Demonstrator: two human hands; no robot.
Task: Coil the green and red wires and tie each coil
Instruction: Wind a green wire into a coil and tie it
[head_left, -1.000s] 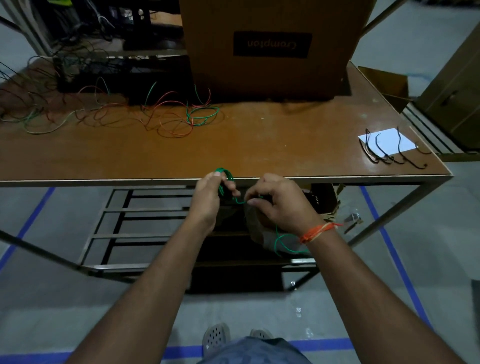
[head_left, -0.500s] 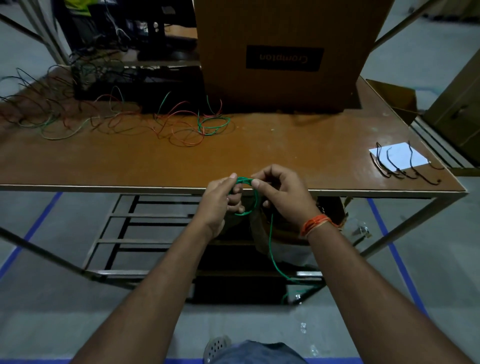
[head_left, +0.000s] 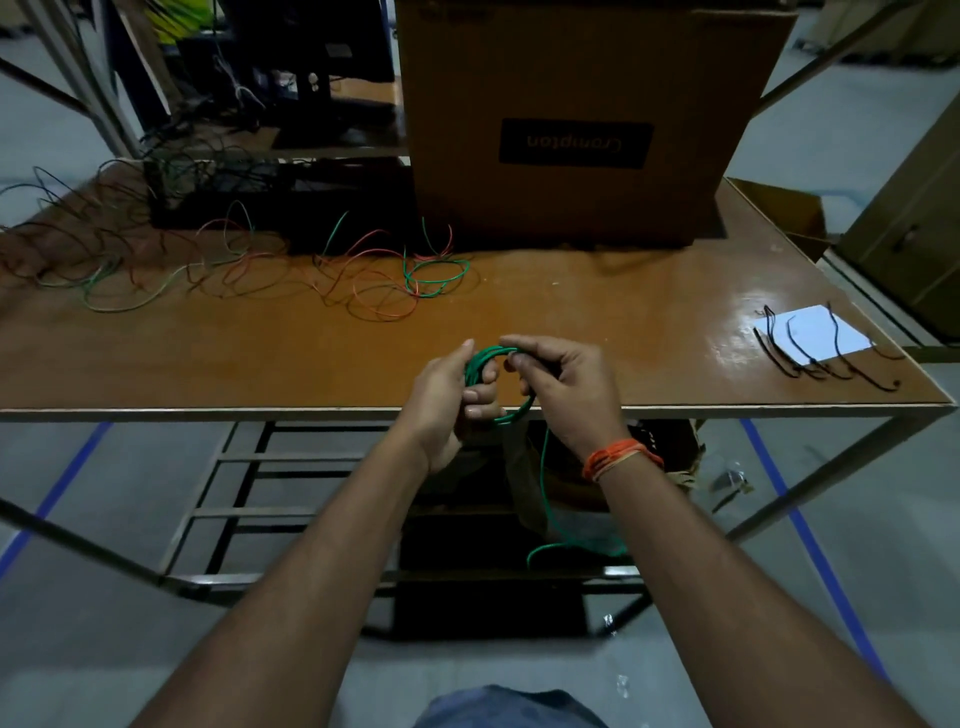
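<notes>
A green wire coil (head_left: 485, 358) sits between both hands at the table's front edge. My left hand (head_left: 441, 400) grips the coil's left side with fingers through the loop. My right hand (head_left: 566, 384) pinches the coil's top and right side; an orange thread band circles that wrist. The wire's loose tail (head_left: 544, 483) hangs down below the table toward the lower shelf. Loose red wires (head_left: 382, 304) and a green loop (head_left: 436, 275) lie tangled on the table further back, left of centre.
A large brown cardboard box (head_left: 576, 119) stands at the back of the wooden table (head_left: 260, 358). Several short black ties (head_left: 810, 358) lie on a white paper (head_left: 815, 332) at the right. More tangled wires (head_left: 104, 260) spread at the far left.
Both hands rose from below the table edge to just over it. The green coil gained loops and grew wider, and the hanging tail shortened.
</notes>
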